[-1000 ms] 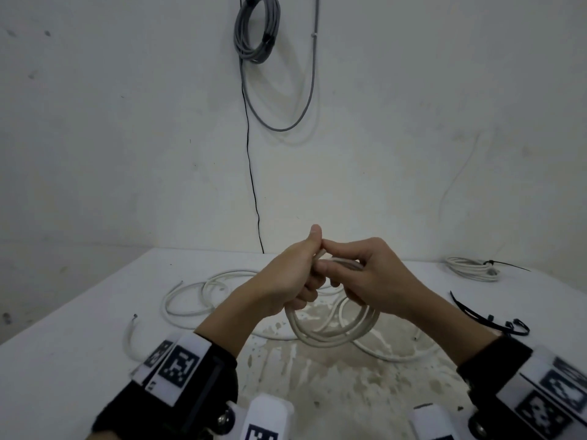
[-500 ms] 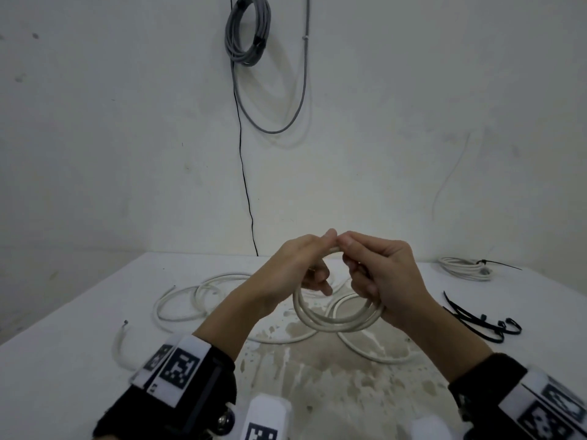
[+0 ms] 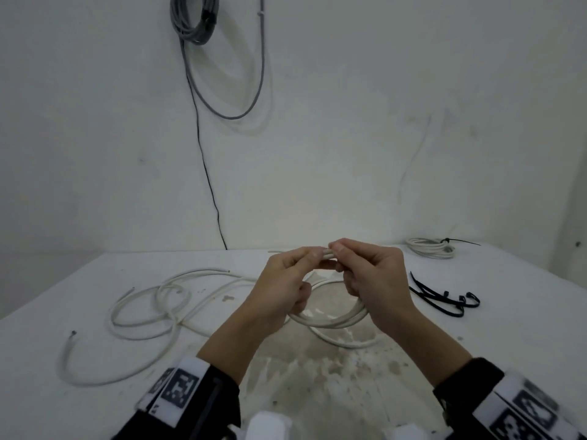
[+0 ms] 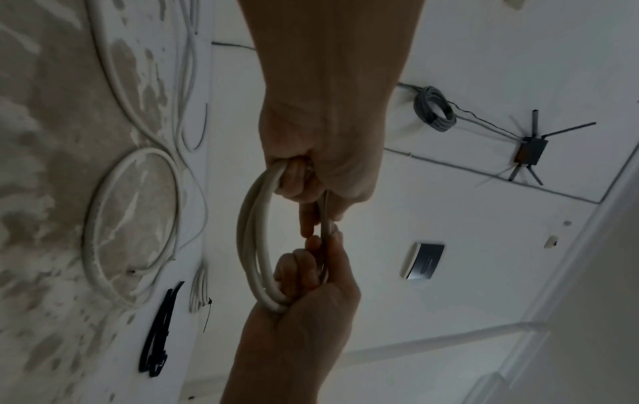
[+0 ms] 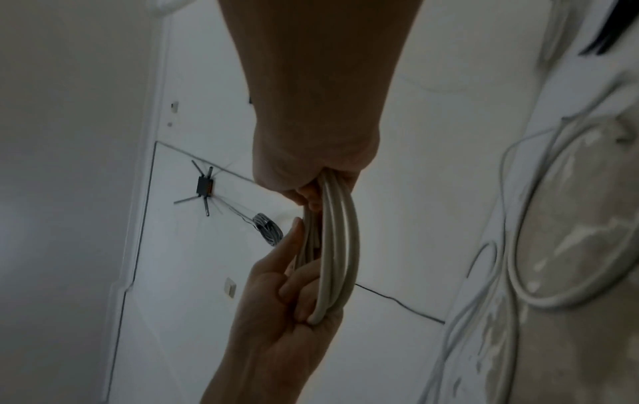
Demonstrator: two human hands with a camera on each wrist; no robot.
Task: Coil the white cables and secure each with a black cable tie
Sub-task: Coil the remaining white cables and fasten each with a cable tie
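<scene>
Both our hands hold the white cable coil (image 3: 330, 319) above the worktop (image 3: 63, 344): left hand (image 3: 282, 281) and right hand (image 3: 374, 281) each pinch its top. Black cable ties (image 3: 444, 296) lie rightward, nearer our right hand.

No words, brand names or numbers could be read anywhere. The only signs were black-and-white square coded markers on the white blocks strapped at the left wrist (image 3: 179, 386) and the right wrist (image 3: 536, 414), and their patterns spelled out nothing legible.
</scene>
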